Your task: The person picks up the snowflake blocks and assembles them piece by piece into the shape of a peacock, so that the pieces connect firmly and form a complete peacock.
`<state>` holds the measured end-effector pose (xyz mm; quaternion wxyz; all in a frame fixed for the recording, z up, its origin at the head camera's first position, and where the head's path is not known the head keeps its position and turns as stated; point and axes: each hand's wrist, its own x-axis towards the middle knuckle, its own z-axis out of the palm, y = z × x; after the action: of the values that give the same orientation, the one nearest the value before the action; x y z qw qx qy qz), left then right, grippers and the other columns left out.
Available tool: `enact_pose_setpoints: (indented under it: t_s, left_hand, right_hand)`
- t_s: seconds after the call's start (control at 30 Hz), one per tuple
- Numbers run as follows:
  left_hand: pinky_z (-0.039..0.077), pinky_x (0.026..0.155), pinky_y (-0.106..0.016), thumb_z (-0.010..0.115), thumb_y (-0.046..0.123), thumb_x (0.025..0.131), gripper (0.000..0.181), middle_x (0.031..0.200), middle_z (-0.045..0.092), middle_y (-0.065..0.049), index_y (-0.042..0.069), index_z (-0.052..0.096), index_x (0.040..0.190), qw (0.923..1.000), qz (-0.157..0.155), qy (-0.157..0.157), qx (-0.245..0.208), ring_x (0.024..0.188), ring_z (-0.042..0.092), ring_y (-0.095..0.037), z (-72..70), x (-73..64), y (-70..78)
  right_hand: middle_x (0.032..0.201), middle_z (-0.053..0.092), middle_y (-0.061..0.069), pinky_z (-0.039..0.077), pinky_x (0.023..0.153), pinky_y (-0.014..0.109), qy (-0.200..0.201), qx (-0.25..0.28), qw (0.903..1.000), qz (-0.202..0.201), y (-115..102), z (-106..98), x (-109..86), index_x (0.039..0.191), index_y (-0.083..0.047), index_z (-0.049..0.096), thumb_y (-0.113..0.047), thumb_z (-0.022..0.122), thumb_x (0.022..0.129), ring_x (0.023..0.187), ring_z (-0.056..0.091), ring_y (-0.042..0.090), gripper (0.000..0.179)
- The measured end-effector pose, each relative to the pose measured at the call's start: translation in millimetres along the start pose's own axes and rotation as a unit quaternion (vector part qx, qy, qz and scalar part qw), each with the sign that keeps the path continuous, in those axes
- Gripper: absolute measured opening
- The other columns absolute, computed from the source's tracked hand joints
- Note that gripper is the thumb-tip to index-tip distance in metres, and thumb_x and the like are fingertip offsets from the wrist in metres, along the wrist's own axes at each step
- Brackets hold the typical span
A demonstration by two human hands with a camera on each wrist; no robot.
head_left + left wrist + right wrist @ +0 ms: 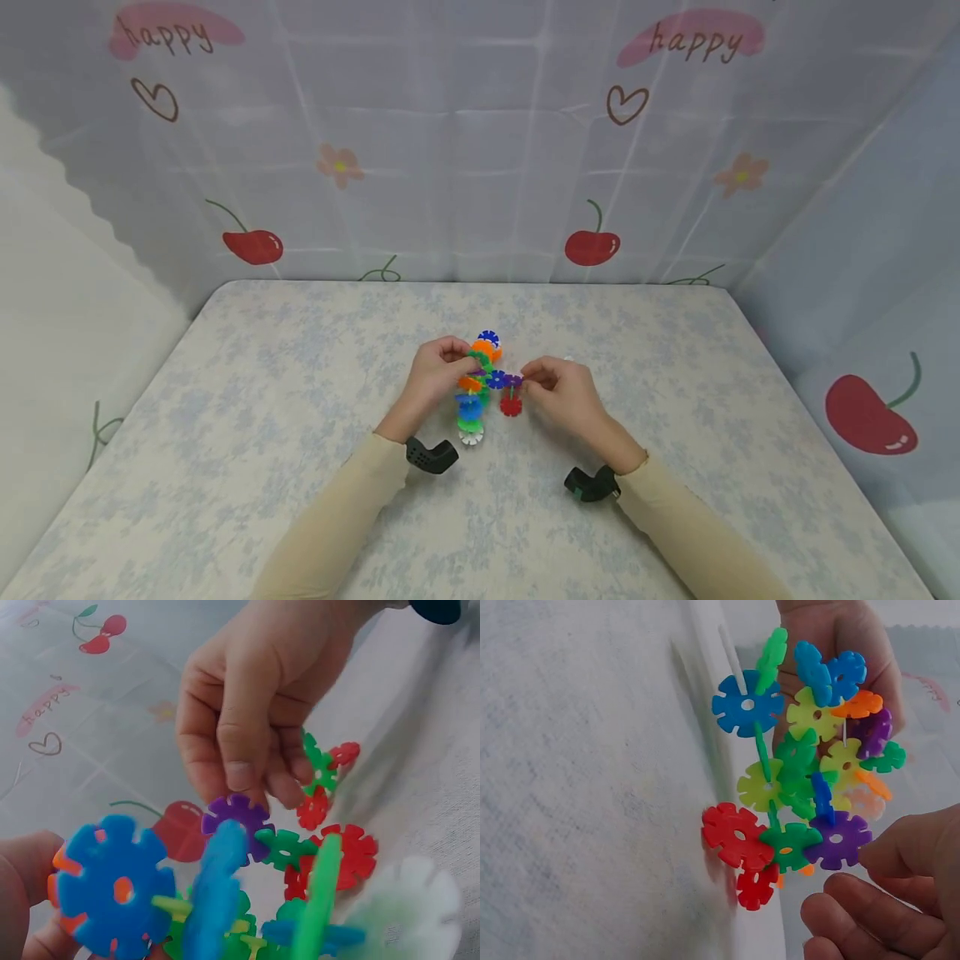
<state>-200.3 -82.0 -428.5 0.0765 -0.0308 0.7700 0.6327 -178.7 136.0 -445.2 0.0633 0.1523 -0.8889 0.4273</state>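
Observation:
A branching figure of notched plastic snowflake discs (470,407), in many colours, is joined at the slots. My left hand (437,372) grips it from the left, thumb and fingers about its middle; part of the hold is hidden behind the discs in the left wrist view. With thumb and forefinger, my right hand (566,398) pinches the edge of a purple disc (838,840) on the figure's right branch. A green disc (789,846) joins the purple one to a red disc (739,835). A whitish disc (471,437) forms the near end, a dark blue disc (488,337) the far end.
The figure is over a table with a pale floral cloth (300,350). A small white thing (568,359) shows just beyond my right hand, mostly hidden. Black wrist devices (432,457) sit on both wrists. A curtain printed with cherries (450,200) hangs behind the table.

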Motion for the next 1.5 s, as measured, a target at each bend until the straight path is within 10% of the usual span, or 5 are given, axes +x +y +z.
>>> enact_pose_setpoints:
  t_s: [0.3, 0.67, 1.23, 1.37, 1.5]
  left_hand:
    - [0.054, 0.065, -0.023, 0.07, 0.007, 0.086, 0.005, 0.081, 0.067, -0.002, 0.005, 0.067, 0.088, 0.9975, 0.054, -0.039, 0.021, 0.072, 0.06, -0.015, 7.5, -8.6, 5.3]
    - [0.053, 0.065, -0.025, 0.072, 0.006, 0.085, 0.007, 0.082, 0.07, -0.004, 0.002, 0.068, 0.087, 0.9907, 0.108, -0.082, 0.013, 0.072, 0.062, -0.012, 17.0, -23.7, 14.9]
    - [0.064, 0.082, -0.034, 0.065, 0.019, 0.099, 0.021, 0.095, 0.075, -0.015, 0.0, 0.074, 0.1, 0.9935, 0.097, -0.057, -0.015, 0.083, 0.073, -0.019, 11.4, -15.9, 36.3]
    - [0.059, 0.075, -0.029, 0.064, 0.022, 0.1, 0.021, 0.096, 0.075, -0.01, 0.006, 0.075, 0.105, 0.9876, 0.089, -0.096, 0.087, 0.082, 0.069, -0.015, 18.6, 3.6, 24.8]
    - [0.057, 0.076, -0.032, 0.063, 0.022, 0.1, 0.022, 0.109, 0.074, -0.008, 0.008, 0.075, 0.113, 0.9627, 0.121, -0.137, 0.199, 0.092, 0.068, -0.02, 36.9, 16.2, 17.5]
  right_hand:
    - [0.098, 0.078, 0.009, 0.061, 0.076, 0.042, 0.005, -0.006, 0.9916, -0.129, 0.3, -1.8, 0.0, 0.101, -0.004, 0.079, -0.007, 0.076, 0.09, 0.087, 0.072, 0.023, 0.011]
    - [0.082, 0.069, 0.006, 0.056, 0.061, 0.023, 0.047, -0.044, 0.9703, -0.233, -4.4, 0.6, -3.7, 0.082, -0.003, 0.079, 0.001, 0.081, 0.081, 0.073, 0.063, 0.021, 0.005]
    - [0.085, 0.072, 0.009, 0.059, 0.064, 0.033, 0.058, -0.071, 0.9786, -0.184, -20.8, -66.1, 0.8, 0.083, -0.003, 0.077, 0.002, 0.076, 0.084, 0.078, 0.066, 0.021, 0.006]
    - [0.085, 0.072, 0.009, 0.052, 0.057, 0.025, 0.076, -0.086, 0.9777, -0.176, -14.8, -87.7, 2.3, 0.083, -0.002, 0.077, 0.006, 0.076, 0.083, 0.076, 0.064, 0.023, 0.008]
    - [0.085, 0.071, 0.01, 0.05, 0.057, 0.023, 0.078, -0.087, 0.9803, -0.159, -6.5, -103.2, 4.4, 0.084, -0.001, 0.077, 0.007, 0.075, 0.084, 0.077, 0.063, 0.023, 0.008]
